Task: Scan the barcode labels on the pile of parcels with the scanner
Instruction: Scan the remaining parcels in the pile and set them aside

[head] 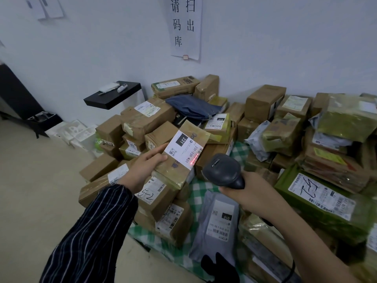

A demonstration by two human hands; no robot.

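view: head, single, worn by the person | faces: forward and down, wide-angle | near: left hand (146,162) and right hand (252,194), close below lens | mid: pile of parcels (263,101) | far: wall (98,50) | left: floor (30,190)

The dark grey handheld scanner (221,170) sat gripped in the right hand (251,188), its head tilted toward a brown taped parcel (175,170) that the left hand (144,166) held raised over the pile, label up. Its white barcode label (183,149), printed 231-239-K01, carried a red scan line (194,158) across the barcode at its right edge. The pile of parcels (263,100) lay heaped against the wall: brown cartons, a grey mailer bag (216,223) and green-wrapped packs (320,201), most with white labels showing.
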